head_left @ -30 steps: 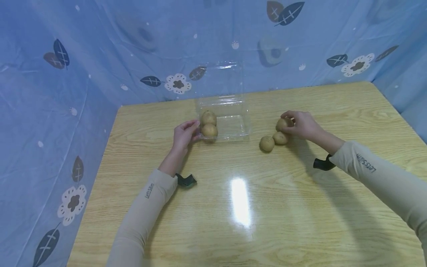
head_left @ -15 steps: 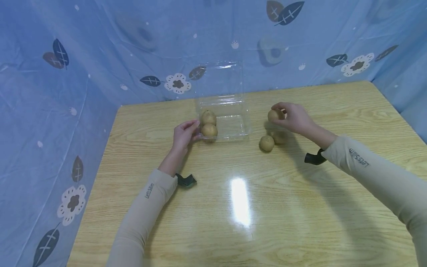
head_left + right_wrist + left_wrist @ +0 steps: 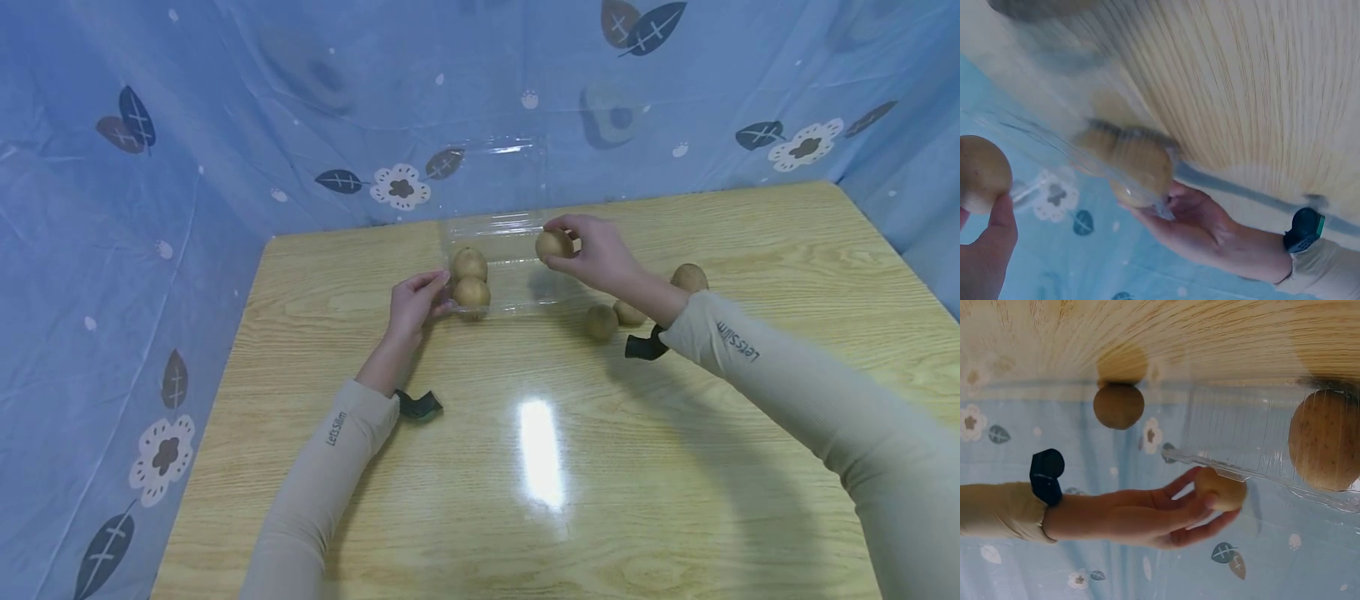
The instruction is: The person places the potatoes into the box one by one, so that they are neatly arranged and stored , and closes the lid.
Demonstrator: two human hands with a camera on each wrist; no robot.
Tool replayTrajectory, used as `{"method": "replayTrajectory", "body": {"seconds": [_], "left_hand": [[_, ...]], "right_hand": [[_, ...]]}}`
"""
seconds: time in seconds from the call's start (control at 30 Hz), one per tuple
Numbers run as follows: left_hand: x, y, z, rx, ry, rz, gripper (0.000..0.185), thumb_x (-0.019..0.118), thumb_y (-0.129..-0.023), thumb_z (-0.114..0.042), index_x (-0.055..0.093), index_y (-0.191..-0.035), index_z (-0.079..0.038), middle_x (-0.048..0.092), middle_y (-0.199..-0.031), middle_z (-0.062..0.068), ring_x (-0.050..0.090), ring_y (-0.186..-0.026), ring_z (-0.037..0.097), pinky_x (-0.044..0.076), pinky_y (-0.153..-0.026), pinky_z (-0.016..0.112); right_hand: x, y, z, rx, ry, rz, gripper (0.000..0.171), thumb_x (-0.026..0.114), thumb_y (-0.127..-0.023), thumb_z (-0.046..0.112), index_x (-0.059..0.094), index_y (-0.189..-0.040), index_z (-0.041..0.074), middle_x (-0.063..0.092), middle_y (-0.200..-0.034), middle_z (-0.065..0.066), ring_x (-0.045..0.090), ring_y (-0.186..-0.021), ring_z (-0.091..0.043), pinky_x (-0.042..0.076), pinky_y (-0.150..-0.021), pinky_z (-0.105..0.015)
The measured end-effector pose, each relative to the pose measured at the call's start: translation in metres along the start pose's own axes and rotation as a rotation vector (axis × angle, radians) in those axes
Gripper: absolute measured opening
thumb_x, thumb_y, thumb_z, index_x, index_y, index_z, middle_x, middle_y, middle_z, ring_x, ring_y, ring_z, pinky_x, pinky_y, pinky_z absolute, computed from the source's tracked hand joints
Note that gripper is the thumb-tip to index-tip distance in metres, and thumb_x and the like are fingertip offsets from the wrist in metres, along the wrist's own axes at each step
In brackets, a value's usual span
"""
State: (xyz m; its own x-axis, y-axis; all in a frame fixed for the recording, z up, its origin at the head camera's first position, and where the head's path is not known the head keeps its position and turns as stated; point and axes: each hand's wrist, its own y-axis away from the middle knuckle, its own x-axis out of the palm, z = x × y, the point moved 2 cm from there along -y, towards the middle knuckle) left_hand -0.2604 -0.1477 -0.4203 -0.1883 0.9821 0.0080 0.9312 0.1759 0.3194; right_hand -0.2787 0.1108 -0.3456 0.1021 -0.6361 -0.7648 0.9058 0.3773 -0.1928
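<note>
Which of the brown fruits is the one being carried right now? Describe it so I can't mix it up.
Start at the clear plastic clamshell box at the far middle of the wooden table. Above its right side, the right hand pinches one round brown kiwi-like fruit. It alone is off the table; two others lie in the box, three on the wood.

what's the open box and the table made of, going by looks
The box looks like thin clear plastic, glossy: the wood grain shows through its walls and its ridges catch highlights. The table looks like light wood or wood-print laminate, smooth and shiny: straight grain lines and a bright lamp reflection. Which of the two cannot be told.
</note>
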Motion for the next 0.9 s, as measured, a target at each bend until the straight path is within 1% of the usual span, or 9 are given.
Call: {"method": "replayTrajectory", "body": {"seconds": [0.1,0.23,0.43,0.57,0.7,0.8,0.9], "left_hand": [[0.0,0.0,0.001,-0.007,0.01,0.008,0.033,0.065,-0.085,-0.022,0.061,-0.112,-0.003,0.061,-0.103,0.004,0.061,-0.082,0.011,0.056,-0.061,0.014],[0.0,0.0,0.001,-0.006,0.007,0.006,0.032,0.065,-0.085,-0.022,0.061,-0.111,-0.003,0.061,-0.104,0.005,0.061,-0.083,0.012,0.056,-0.06,0.014],[-0.001,-0.002,0.001,-0.002,0.021,0.009,0.032,0.066,-0.084,-0.022,0.061,-0.11,-0.003,0.061,-0.099,0.003,0.06,-0.081,0.012,0.056,-0.059,0.014],[-0.002,-0.002,0.001,-0.004,0.027,0.011,0.032,0.066,-0.084,-0.021,0.061,-0.109,-0.003,0.062,-0.099,0.004,0.059,-0.078,0.01,0.056,-0.059,0.015],[-0.002,-0.003,0.002,-0.008,0.036,0.008,0.031,0.066,-0.084,-0.02,0.062,-0.109,-0.003,0.061,-0.108,0.009,0.06,-0.077,0.009,0.056,-0.059,0.015],[-0.002,-0.003,0.002,-0.009,0.036,0.01,0.031,0.066,-0.084,-0.02,0.061,-0.11,-0.003,0.059,-0.114,0.012,0.061,-0.078,0.011,0.057,-0.059,0.015],[-0.003,-0.003,0.002,-0.006,0.03,0.01,0.031,0.066,-0.084,-0.02,0.061,-0.11,-0.003,0.059,-0.115,0.013,0.06,-0.078,0.01,0.057,-0.06,0.015]], "right_hand": [[0.008,-0.005,0.004,-0.001,-0.018,0.013,0.044,0.071,-0.078,0.014,0.056,-0.118,0.002,0.058,-0.118,-0.014,0.055,-0.098,-0.028,0.056,-0.072,-0.035],[0.017,-0.011,0.009,-0.003,-0.037,0.024,0.045,0.071,-0.077,0.014,0.055,-0.118,0.001,0.058,-0.119,-0.015,0.054,-0.097,-0.028,0.055,-0.075,-0.035],[0.033,-0.021,0.013,-0.007,-0.045,0.04,0.043,0.071,-0.077,0.012,0.057,-0.115,0.0,0.057,-0.12,-0.016,0.055,-0.1,-0.031,0.053,-0.084,-0.039],[0.046,-0.029,0.015,-0.008,-0.007,0.073,0.043,0.07,-0.078,0.013,0.057,-0.116,0.0,0.058,-0.119,-0.017,0.055,-0.103,-0.032,0.05,-0.089,-0.04],[0.059,-0.036,0.017,0.011,0.031,0.113,0.041,0.067,-0.08,0.014,0.056,-0.116,-0.001,0.059,-0.116,-0.019,0.053,-0.106,-0.032,0.047,-0.092,-0.041],[0.068,-0.041,0.016,0.04,0.055,0.118,0.04,0.065,-0.08,0.015,0.055,-0.116,-0.001,0.059,-0.114,-0.018,0.052,-0.105,-0.031,0.048,-0.09,-0.04],[0.074,-0.043,0.015,0.056,0.084,0.107,0.041,0.065,-0.08,0.016,0.055,-0.116,0.0,0.058,-0.115,-0.019,0.05,-0.106,-0.032,0.049,-0.087,-0.041]]}}
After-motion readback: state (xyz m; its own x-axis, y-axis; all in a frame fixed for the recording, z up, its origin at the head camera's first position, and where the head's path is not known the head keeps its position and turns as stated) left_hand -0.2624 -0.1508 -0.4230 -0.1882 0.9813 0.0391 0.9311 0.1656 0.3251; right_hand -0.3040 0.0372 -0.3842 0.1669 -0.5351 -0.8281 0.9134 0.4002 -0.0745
